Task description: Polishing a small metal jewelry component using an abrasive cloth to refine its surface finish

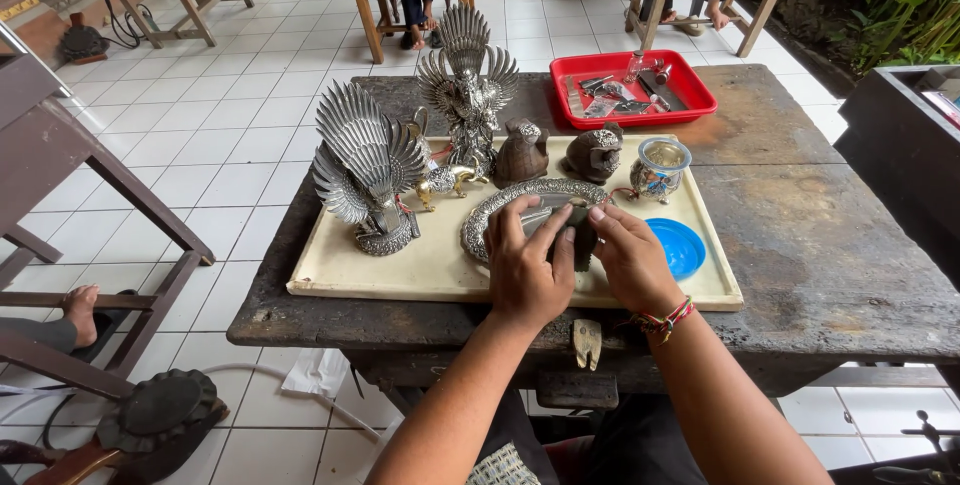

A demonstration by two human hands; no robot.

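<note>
1. Head view: a person sits at a dark, worn wooden table (800,235), both bare hands meeting over a cream tray (420,270) in front of them.
2. The left hand (525,270) lies palm down, fingers curled over a small dark object (580,230). The right hand (630,260), with a woven multicoloured bracelet (665,320) at the wrist, closes its fingers on the same object from the other side.
3. That object is mostly hidden by the fingers; only a dark, rounded, dull-looking top shows between the two hands, so its exact shape cannot be told.
4. It sits just above the near edge of an oval silver plate (500,210) with an ornate embossed rim, which lies on the tray.
5. Behind the plate stand two silver winged figures (365,165) with fanned feathers, a small gold figure (445,182), two dark rounded carvings (522,153) and a small glass jar (660,167).
6. A blue round lid (680,245) lies just right of the right hand.
7. A red plastic tray (630,88) of small tools sits at the far edge of the table.
</note>
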